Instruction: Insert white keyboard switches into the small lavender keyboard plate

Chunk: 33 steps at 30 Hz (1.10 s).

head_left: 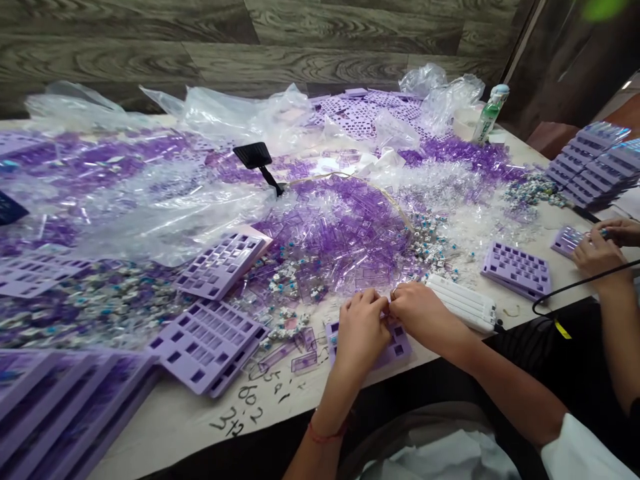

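Purple grid frame [400, 351] sits at the table's [175, 423] near edge, under both hands. Left hand [364, 325] and right hand [423, 312] meet over it, fingers bent; can't tell if either grips anything. White case [463, 305] beside right hand; purple pieces [345, 227] heaped beyond.

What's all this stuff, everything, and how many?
Frame: one, purple, front centre
Loose frames: several, purple, both sides
Frame stacks: at least two, purple, lower left, far right
Table: one, pale, below
Clear pieces: countless, purple or colourless, across the table
Small parts: countless, white and blue, in heaps
Bags: several, clear, back
Bottle: one, green, back right
Stand: one, black, middle
Long block: one, white, right of centre
Cable: one, black, right
Writing: several marks, black, front
Wall: one, grey, behind
Neighbour's hands: two, bare, far right
Left hand: one, bare, on frame
Right hand: one, bare, at frame
Wristband: one, red, left wrist
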Each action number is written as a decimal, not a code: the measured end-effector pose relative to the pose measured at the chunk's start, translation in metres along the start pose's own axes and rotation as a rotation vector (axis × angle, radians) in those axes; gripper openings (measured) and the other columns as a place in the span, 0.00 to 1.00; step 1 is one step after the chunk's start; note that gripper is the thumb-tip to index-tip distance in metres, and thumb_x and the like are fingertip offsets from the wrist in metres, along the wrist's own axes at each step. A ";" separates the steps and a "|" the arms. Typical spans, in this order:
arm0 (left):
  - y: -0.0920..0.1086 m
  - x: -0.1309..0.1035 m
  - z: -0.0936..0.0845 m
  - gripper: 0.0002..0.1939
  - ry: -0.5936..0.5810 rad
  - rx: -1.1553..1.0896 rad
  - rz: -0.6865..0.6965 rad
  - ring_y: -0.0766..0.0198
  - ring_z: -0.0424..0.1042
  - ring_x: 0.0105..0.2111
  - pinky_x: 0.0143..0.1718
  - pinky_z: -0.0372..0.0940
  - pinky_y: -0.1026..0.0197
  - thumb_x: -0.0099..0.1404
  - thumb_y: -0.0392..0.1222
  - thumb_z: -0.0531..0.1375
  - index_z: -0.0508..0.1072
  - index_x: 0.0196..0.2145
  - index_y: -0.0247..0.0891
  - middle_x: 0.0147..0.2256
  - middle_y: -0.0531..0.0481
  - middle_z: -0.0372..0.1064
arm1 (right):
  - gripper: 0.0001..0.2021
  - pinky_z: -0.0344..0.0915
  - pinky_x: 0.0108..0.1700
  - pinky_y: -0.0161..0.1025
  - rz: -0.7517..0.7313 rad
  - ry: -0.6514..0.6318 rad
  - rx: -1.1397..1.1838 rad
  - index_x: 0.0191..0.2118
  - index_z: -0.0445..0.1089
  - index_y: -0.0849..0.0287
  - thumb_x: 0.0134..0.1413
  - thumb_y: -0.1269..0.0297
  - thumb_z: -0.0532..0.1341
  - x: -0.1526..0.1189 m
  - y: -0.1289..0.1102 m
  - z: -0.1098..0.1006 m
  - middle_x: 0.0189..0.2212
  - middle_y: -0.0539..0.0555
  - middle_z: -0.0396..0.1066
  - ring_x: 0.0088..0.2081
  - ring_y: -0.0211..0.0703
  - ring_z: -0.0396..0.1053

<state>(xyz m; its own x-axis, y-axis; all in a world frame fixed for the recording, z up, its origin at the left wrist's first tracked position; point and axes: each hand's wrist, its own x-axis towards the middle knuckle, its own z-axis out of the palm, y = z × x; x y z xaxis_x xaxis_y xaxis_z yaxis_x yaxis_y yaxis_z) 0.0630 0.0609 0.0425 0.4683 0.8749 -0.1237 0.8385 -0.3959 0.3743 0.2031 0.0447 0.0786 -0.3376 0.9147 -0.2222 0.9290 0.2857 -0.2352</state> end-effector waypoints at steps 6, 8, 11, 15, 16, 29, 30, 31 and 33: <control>0.003 0.010 -0.016 0.07 -0.109 0.061 -0.009 0.53 0.74 0.45 0.48 0.63 0.53 0.63 0.33 0.61 0.80 0.33 0.40 0.39 0.47 0.74 | 0.11 0.62 0.47 0.40 -0.015 -0.036 -0.029 0.43 0.81 0.64 0.66 0.74 0.59 0.004 0.004 0.001 0.38 0.62 0.79 0.44 0.49 0.75; 0.005 0.013 -0.020 0.06 -0.143 0.077 -0.036 0.54 0.75 0.43 0.43 0.63 0.56 0.63 0.35 0.62 0.80 0.33 0.41 0.38 0.47 0.74 | 0.12 0.62 0.48 0.39 -0.010 -0.041 -0.034 0.43 0.81 0.64 0.66 0.73 0.58 0.006 0.005 0.002 0.37 0.63 0.79 0.43 0.48 0.75; 0.010 0.018 -0.027 0.07 -0.185 0.153 -0.055 0.52 0.76 0.43 0.38 0.63 0.57 0.65 0.37 0.60 0.80 0.34 0.40 0.40 0.46 0.75 | 0.12 0.62 0.48 0.39 -0.017 -0.038 -0.035 0.40 0.82 0.63 0.64 0.74 0.59 0.009 0.006 0.001 0.37 0.63 0.80 0.42 0.48 0.76; 0.018 0.027 -0.037 0.09 -0.265 0.241 -0.031 0.48 0.78 0.43 0.38 0.65 0.56 0.68 0.38 0.58 0.79 0.38 0.37 0.42 0.40 0.76 | 0.13 0.62 0.45 0.39 -0.051 -0.083 -0.030 0.40 0.82 0.62 0.62 0.76 0.59 0.016 0.007 -0.005 0.37 0.62 0.80 0.42 0.48 0.76; 0.020 0.029 -0.040 0.09 -0.278 0.246 -0.027 0.47 0.78 0.44 0.39 0.66 0.56 0.67 0.39 0.59 0.78 0.41 0.36 0.43 0.40 0.77 | 0.13 0.62 0.45 0.39 -0.060 -0.100 -0.030 0.40 0.82 0.61 0.62 0.75 0.59 0.018 0.007 -0.007 0.37 0.62 0.81 0.42 0.48 0.76; 0.047 0.052 -0.049 0.20 -0.416 0.323 0.045 0.44 0.79 0.47 0.44 0.70 0.54 0.61 0.37 0.67 0.73 0.51 0.32 0.44 0.32 0.78 | 0.13 0.65 0.47 0.38 -0.034 0.019 0.032 0.40 0.82 0.60 0.66 0.72 0.57 -0.001 0.025 0.011 0.43 0.61 0.79 0.46 0.48 0.74; 0.049 0.052 -0.048 0.21 -0.415 0.324 0.048 0.44 0.79 0.47 0.45 0.70 0.55 0.60 0.36 0.68 0.73 0.51 0.32 0.44 0.32 0.78 | 0.13 0.65 0.47 0.38 -0.035 0.025 0.037 0.41 0.82 0.61 0.66 0.71 0.57 -0.003 0.027 0.013 0.44 0.61 0.78 0.47 0.47 0.74; 0.051 0.052 -0.048 0.22 -0.414 0.323 0.054 0.45 0.79 0.47 0.45 0.70 0.55 0.59 0.35 0.69 0.73 0.51 0.32 0.45 0.33 0.78 | 0.13 0.66 0.48 0.38 -0.034 0.028 0.038 0.42 0.81 0.61 0.67 0.71 0.58 -0.006 0.027 0.015 0.45 0.61 0.78 0.47 0.47 0.74; 0.052 0.051 -0.047 0.22 -0.412 0.322 0.070 0.46 0.79 0.48 0.46 0.70 0.56 0.58 0.34 0.69 0.74 0.51 0.32 0.46 0.33 0.78 | 0.11 0.66 0.50 0.39 -0.037 0.022 0.035 0.45 0.81 0.61 0.65 0.69 0.61 -0.012 0.026 0.017 0.47 0.62 0.78 0.51 0.49 0.73</control>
<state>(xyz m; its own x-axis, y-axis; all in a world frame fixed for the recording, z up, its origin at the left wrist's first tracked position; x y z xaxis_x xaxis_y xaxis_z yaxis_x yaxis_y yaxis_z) 0.1174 0.0986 0.0990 0.5423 0.6868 -0.4839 0.8143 -0.5714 0.1016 0.2282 0.0364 0.0587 -0.3679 0.9097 -0.1923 0.9100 0.3097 -0.2758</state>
